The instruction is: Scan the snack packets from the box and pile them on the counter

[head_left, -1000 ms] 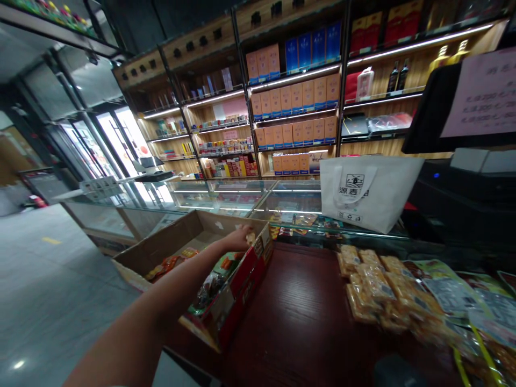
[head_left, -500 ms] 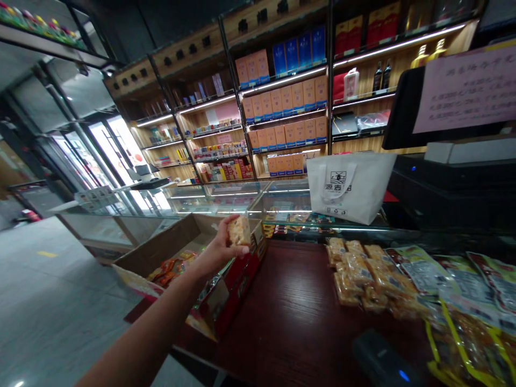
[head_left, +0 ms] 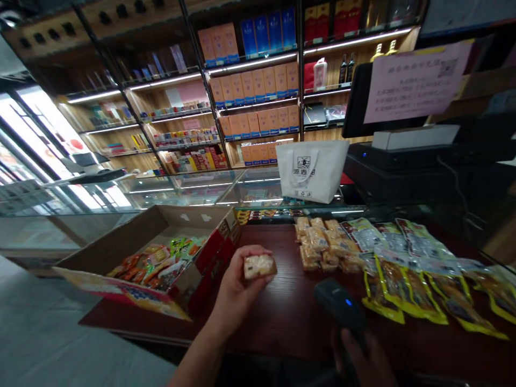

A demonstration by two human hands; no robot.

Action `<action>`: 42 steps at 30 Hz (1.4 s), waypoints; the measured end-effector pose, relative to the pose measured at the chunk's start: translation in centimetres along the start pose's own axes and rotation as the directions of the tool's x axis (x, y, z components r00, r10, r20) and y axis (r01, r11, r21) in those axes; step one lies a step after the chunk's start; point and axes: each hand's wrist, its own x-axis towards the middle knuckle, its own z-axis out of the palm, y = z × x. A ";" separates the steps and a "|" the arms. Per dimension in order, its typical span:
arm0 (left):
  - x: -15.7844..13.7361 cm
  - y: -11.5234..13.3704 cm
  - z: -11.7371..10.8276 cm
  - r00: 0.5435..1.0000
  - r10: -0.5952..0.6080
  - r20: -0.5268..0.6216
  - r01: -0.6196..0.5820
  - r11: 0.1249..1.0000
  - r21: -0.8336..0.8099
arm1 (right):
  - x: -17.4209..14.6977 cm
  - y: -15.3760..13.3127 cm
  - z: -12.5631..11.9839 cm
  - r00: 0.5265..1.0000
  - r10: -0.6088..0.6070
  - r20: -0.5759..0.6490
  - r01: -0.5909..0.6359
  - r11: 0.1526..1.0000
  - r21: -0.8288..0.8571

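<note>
Between the thumb and fingers of my left hand [head_left: 237, 293] is a wrapped pastry block [head_left: 259, 266], pale with dark bits, held over the dark red table. My right hand [head_left: 363, 352], dim and partly cut off at the bottom edge, is closed round the handle of a black barcode scanner [head_left: 341, 305] with a blue light. Similar wrapped pastry blocks [head_left: 318, 241] are piled behind the scanner. To the left of my left hand stands an open cardboard box [head_left: 121, 228] holding small colourful snack packets [head_left: 161, 260].
Flat food pouches [head_left: 403, 236] and yellow-edged packs [head_left: 407, 287] lie on the right of the table [head_left: 282, 322]. Behind are a white paper bag [head_left: 312, 172] on a glass display counter [head_left: 185, 188], and a monitor [head_left: 357, 102] with a pink sign. Boxed goods fill the shelves.
My left hand has brought the pastry block from over the box's edge rightward above the table. My right hand has come into view, gripping the barcode scanner. The view has turned right.
</note>
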 end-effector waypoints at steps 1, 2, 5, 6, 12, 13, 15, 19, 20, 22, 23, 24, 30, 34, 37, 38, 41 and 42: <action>-0.3 -0.2 0.3 0.993 0.114 0.031 -0.116 0.987 0.110 | 0.0 -0.2 0.1 1.000 0.020 0.019 -0.021 0.997 0.078; -0.7 -0.4 0.6 0.974 0.216 0.065 -0.225 0.952 0.207 | 0.0 -0.4 0.3 0.999 0.033 0.030 -0.037 0.986 0.160; -1.8 -0.9 1.8 0.922 0.368 0.117 -0.385 0.850 0.359 | -0.4 -1.6 0.9 1.000 0.018 0.013 -0.021 0.941 0.338; -2.3 -1.0 2.3 0.913 0.391 0.117 -0.406 0.840 0.361 | -0.6 -2.2 1.2 1.000 0.000 0.027 -0.009 0.934 0.357; -5.7 -2.4 5.7 0.892 0.450 0.048 -0.450 0.872 0.193 | -1.4 -5.5 2.5 0.999 0.029 0.027 -0.037 0.911 0.411; -6.3 -2.8 6.2 0.917 0.397 0.023 -0.396 0.905 0.154 | -1.4 -5.8 2.6 0.999 0.038 0.038 -0.050 0.909 0.415; -7.3 -3.4 7.2 0.961 0.275 0.005 -0.275 0.958 0.082 | -1.6 -6.3 2.7 0.998 0.051 0.044 -0.065 0.896 0.439; -8.2 -4.2 7.6 0.969 0.230 0.089 -0.232 0.972 0.023 | -1.9 -6.9 2.8 0.991 0.131 0.019 -0.123 0.855 0.504; -8.2 -4.2 7.5 0.962 0.251 0.108 -0.252 0.968 0.004 | -1.9 -6.9 2.7 0.988 0.151 0.008 -0.134 0.843 0.520; -8.2 -4.0 7.3 0.963 0.252 0.092 -0.247 0.967 -0.069 | -1.8 -6.9 2.6 0.985 0.171 -0.032 -0.126 0.829 0.545; -8.2 -3.9 7.2 0.981 0.185 0.062 -0.177 0.977 -0.121 | -1.7 -6.8 2.6 0.982 0.176 -0.067 -0.110 0.827 0.552; -8.3 -3.6 7.3 0.998 0.056 0.039 -0.048 0.982 -0.182 | -1.6 -6.7 2.5 0.978 0.180 -0.106 -0.092 0.827 0.555; -8.4 -1.8 8.5 0.853 -0.438 0.282 0.519 0.768 -0.375 | -1.0 -5.6 2.0 0.954 0.133 -0.269 0.016 0.872 0.488; -7.5 -1.1 8.9 0.815 -0.499 0.294 0.579 0.714 -0.393 | -1.2 -5.9 1.5 0.953 0.082 -0.290 0.047 0.911 0.410; -5.8 -1.4 7.9 0.802 -0.564 0.196 0.592 0.709 -0.383 | -1.5 -6.5 0.9 0.955 0.045 -0.294 0.065 0.934 0.352; -5.0 -1.6 7.5 0.817 -0.556 0.153 0.568 0.733 -0.374 | -1.6 -6.6 0.5 0.960 0.010 -0.279 0.084 0.943 0.323; -2.3 -2.1 6.1 0.872 -0.488 0.040 0.470 0.811 -0.348 | -2.3 -6.9 -0.5 0.973 -0.108 -0.203 0.158 0.955 0.249; -1.4 -2.2 5.8 0.880 -0.476 0.012 0.450 0.824 -0.344 | -2.6 -6.9 -0.9 0.975 -0.136 -0.177 0.175 0.958 0.228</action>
